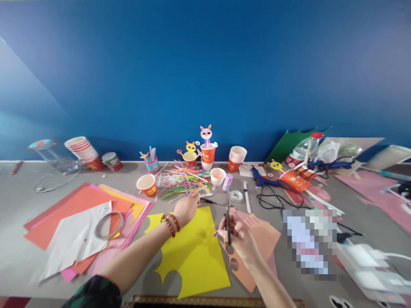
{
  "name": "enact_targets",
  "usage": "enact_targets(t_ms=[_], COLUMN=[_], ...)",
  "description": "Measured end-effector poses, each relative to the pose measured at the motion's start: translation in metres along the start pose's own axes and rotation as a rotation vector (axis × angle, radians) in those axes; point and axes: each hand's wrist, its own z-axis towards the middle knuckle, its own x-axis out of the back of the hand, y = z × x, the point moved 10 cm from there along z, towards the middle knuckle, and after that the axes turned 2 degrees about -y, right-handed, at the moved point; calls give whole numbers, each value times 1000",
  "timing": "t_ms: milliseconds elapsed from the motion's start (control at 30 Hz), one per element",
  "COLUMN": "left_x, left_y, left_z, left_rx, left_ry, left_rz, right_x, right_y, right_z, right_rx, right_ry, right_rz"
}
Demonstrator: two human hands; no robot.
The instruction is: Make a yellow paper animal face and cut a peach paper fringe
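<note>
My right hand [236, 234] is closed round a pair of scissors [228, 224], blades pointing away from me. A small purple-edged paper piece [215, 234] sticks out by its fingers. Beneath that hand lies orange paper [265, 235] with rounded cut-outs. My left hand [186, 209] reaches over the yellow sheet [195, 256], fingers curled together at the near edge of a pile of colourful pipe cleaners [184, 179]. A black pen [208, 201] lies just right of its fingertips; whatever the fingers pinch is hidden.
Paper cups [147, 185] and rabbit-faced cup figures [207, 149] stand towards the wall. Clear tape [236, 196], a white cutter-like tool [246, 196] and a blue glue gun [265, 177] with a looping cord lie rightward. Coloured sheets [80, 201] carry a grey tape roll [109, 225]. A power strip [369, 265] sits front right.
</note>
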Motion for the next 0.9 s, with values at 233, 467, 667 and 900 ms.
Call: enact_targets(t_ms=[233, 467, 667, 900], left_x=[4, 25, 56, 90], left_y=[4, 19, 40, 50], left_z=[-1, -31, -93, -137], left_rx=[-65, -318, -601, -756], left_ry=[75, 252, 465, 653], left_rz=[-13, -58, -112, -341], right_x=[2, 2, -7, -26], right_y=[4, 6, -6, -17], right_z=[2, 3, -1, -7], right_rx=[17, 21, -6, -13], right_ry=[9, 12, 0, -58], right_rz=[46, 58, 75, 130])
